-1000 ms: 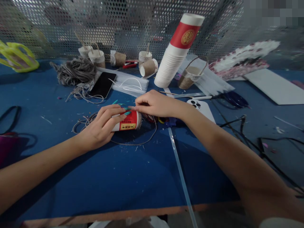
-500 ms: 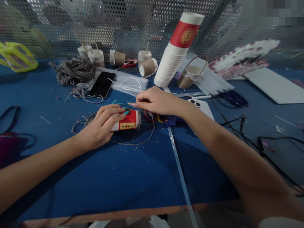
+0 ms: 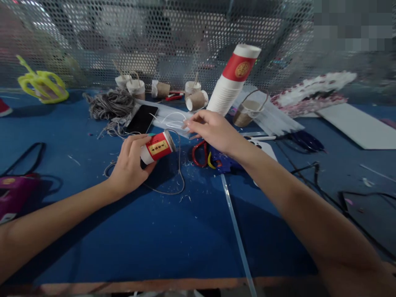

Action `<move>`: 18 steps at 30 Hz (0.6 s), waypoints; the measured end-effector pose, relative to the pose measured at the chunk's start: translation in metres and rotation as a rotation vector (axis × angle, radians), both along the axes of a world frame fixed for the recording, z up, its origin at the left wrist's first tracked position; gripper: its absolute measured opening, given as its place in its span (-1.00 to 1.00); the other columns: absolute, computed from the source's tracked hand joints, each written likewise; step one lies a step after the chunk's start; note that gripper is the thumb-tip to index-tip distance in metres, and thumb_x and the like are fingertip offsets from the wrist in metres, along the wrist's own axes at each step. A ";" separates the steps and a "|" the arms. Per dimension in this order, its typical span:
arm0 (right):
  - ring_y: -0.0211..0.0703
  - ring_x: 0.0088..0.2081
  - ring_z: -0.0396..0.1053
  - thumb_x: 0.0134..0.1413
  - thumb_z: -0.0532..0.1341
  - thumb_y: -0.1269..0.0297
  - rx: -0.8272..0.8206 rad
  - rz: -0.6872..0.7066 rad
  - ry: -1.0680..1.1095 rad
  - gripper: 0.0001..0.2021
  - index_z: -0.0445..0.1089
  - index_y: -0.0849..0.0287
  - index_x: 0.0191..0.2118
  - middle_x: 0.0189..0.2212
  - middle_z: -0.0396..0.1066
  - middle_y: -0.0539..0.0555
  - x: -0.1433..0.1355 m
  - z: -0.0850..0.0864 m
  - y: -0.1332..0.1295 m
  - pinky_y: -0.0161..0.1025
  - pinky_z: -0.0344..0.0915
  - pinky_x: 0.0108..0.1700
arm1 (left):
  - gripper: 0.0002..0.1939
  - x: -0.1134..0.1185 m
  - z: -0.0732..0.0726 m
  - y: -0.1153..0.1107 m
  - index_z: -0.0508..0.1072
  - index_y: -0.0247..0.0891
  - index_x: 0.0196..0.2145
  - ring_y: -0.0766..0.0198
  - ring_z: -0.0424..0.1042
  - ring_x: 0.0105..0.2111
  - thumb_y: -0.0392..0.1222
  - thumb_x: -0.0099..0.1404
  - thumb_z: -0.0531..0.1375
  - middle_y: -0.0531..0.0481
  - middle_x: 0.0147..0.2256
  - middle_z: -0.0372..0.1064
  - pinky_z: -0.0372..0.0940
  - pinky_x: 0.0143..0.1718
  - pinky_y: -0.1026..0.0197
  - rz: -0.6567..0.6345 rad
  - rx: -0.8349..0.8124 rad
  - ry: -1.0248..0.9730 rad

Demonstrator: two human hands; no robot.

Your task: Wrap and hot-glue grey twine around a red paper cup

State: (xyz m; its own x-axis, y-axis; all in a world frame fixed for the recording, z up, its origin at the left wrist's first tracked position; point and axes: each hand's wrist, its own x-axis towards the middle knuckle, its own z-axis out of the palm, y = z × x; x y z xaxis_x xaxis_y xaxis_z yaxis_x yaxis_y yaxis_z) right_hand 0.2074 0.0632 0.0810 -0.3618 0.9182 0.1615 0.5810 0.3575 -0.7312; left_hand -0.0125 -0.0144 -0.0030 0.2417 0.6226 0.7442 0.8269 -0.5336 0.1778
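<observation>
My left hand (image 3: 125,165) is wrapped round a red and white paper cup (image 3: 158,147). The cup lies tilted sideways, its rim end pointing right. Grey cord (image 3: 181,173) loops from near that end down over the blue table. To the right, my right hand (image 3: 208,130) hangs in the air with its fingers bent and apart, holding nothing that I can see. Below it lie red-handled scissors (image 3: 199,153) and a blue glue gun (image 3: 223,161), from which a clear glue stick (image 3: 232,210) runs toward the table edge.
A tall stack of paper cups (image 3: 227,88) leans behind my right hand. Further back are a small cord-wrapped basket (image 3: 247,112), a grey yarn bundle (image 3: 107,103) and a black phone (image 3: 142,119). A purple glue gun (image 3: 18,192) lies at left, black cables (image 3: 324,181) at right.
My right hand has drawn back from the cup, up and to the right, and its fingers have spread. My left hand has tilted the cup's rim end upward. The view has shifted slightly.
</observation>
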 end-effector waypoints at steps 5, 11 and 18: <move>-0.24 -0.40 0.36 0.05 0.23 0.24 -0.147 0.293 0.020 -0.85 0.38 0.23 -0.41 -0.44 0.44 0.06 0.002 0.013 -0.008 -0.22 0.28 -0.29 | -0.46 0.001 0.001 0.000 0.16 -0.24 0.07 0.03 0.36 -0.02 -0.29 0.16 0.25 -0.19 -0.03 0.28 0.40 -0.03 -0.08 -0.024 -0.014 -0.005; -0.31 -0.45 0.27 0.06 0.22 0.23 -0.237 0.496 -0.060 -0.84 0.36 0.24 -0.40 -0.49 0.37 0.00 0.002 0.017 -0.009 -0.29 0.18 -0.37 | -0.42 0.001 0.000 -0.001 0.15 -0.25 0.09 0.01 0.36 0.00 -0.34 0.15 0.26 -0.23 -0.01 0.29 0.39 -0.02 -0.12 -0.123 -0.034 0.011; -0.33 -0.46 0.29 0.10 0.20 0.27 -0.317 0.598 -0.012 -0.87 0.33 0.22 -0.38 -0.50 0.35 -0.04 0.004 0.013 -0.007 -0.31 0.21 -0.38 | -0.43 0.001 0.000 -0.001 0.15 -0.28 0.09 -0.01 0.35 0.00 -0.36 0.16 0.24 -0.24 -0.02 0.28 0.38 -0.02 -0.13 -0.159 -0.030 0.024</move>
State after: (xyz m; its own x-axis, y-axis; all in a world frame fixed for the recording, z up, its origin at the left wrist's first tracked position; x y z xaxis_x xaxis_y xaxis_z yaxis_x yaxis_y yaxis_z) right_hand 0.2110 0.0563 0.0944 -0.8224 0.5618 -0.0896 0.3586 0.3897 -0.8482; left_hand -0.0115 -0.0157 -0.0029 0.3564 0.5972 0.7186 0.7368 -0.6526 0.1769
